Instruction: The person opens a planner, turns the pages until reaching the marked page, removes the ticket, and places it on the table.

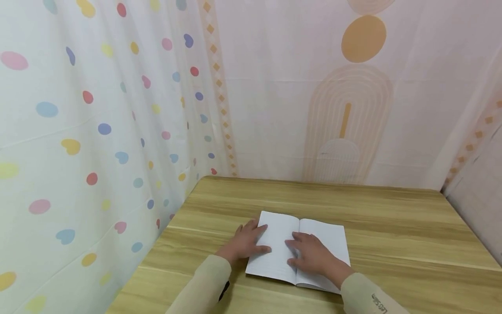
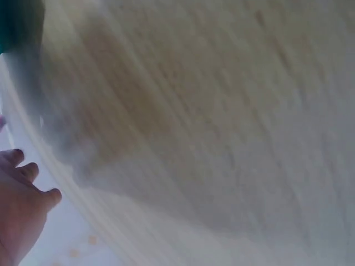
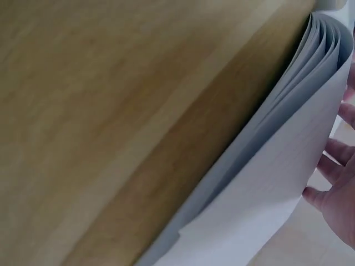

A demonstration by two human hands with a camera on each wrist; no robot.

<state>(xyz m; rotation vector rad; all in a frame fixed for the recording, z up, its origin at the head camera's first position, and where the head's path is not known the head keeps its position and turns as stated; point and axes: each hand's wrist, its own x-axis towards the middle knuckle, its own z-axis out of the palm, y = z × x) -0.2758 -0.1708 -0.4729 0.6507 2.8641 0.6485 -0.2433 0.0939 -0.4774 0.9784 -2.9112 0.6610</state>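
An open notebook (image 1: 274, 259) with white pages lies on the wooden table, its fold running between the two hands. My left hand (image 1: 248, 240) rests at the left edge of the left page, fingers spread and thumb on the paper. Across the fold, my right hand (image 1: 310, 254) lies on the book with its fingertips pointing left, touching the paper near the fold. In the right wrist view the right hand (image 3: 338, 183) shows straight fingers along the notebook (image 3: 266, 166), whose loose leaves fan at the edge. The left wrist view catches part of the left hand (image 2: 22, 205).
The wooden table (image 1: 400, 235) extends around the book. A dotted curtain (image 1: 98, 152) hangs along the left side, and a patterned curtain (image 1: 270, 109) covers the back. Something small and black (image 1: 224, 291) shows under the left sleeve.
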